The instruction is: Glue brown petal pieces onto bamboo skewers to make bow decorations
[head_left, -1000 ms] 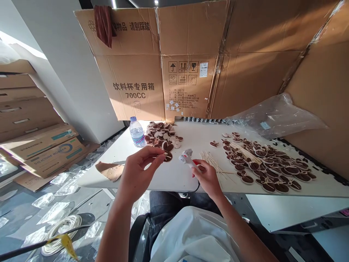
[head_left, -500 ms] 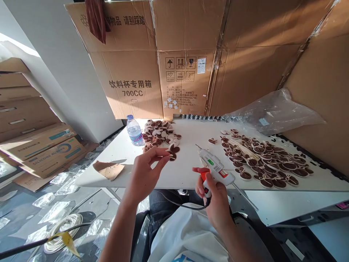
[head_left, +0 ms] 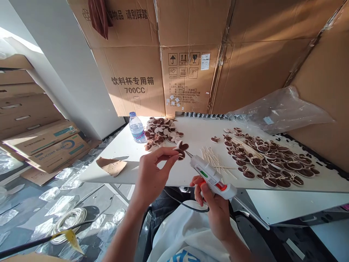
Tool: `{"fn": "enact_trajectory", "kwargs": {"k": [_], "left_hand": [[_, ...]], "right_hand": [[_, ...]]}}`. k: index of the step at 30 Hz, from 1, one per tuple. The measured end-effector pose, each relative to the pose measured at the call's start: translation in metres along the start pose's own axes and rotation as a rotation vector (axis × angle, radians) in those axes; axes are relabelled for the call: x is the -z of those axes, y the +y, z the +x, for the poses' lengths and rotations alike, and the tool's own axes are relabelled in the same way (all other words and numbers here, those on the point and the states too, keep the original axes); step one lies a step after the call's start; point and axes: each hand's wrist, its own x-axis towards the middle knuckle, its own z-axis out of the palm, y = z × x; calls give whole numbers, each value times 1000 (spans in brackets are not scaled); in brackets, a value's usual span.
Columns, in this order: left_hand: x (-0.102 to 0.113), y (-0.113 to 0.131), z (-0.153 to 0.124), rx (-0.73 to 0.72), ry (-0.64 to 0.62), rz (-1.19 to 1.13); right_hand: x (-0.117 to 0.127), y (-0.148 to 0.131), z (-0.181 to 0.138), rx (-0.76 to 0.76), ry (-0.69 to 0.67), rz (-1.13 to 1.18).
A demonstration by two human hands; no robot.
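Note:
My left hand [head_left: 154, 171] pinches a small brown and white bow-shaped piece [head_left: 181, 150] above the front of the white table [head_left: 174, 174]. My right hand [head_left: 211, 198] grips a white hot glue gun [head_left: 211, 175] by its red-triggered handle; the nozzle tip points up-left and touches or nearly touches the piece. A loose bunch of thin wooden sticks [head_left: 215, 160] lies on the table just right of the gun. A black cord runs from the gun down over my lap.
A heap of brown and white pieces [head_left: 160, 131] and a water bottle [head_left: 136, 127] sit at the table's back left. Many finished bows [head_left: 269, 160] spread across the right. A clear plastic bag [head_left: 278, 111] lies behind them. Cardboard boxes [head_left: 152, 62] wall the back.
My right hand picked the glue gun up from the table and swung its nozzle left to the piece. My left hand stayed pinching the piece, drifting slightly right.

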Motion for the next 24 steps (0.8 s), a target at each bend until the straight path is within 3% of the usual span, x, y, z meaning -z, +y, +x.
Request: {"fn": "enact_trajectory", "kwargs": {"k": [12, 24], "left_hand": [[-4, 9, -6, -68, -20, 30], [-3, 8, -6, -117, -11, 70]], "right_hand": [[-9, -8, 0, -18, 69, 27], [-3, -1, -2, -36, 34, 49]]}}
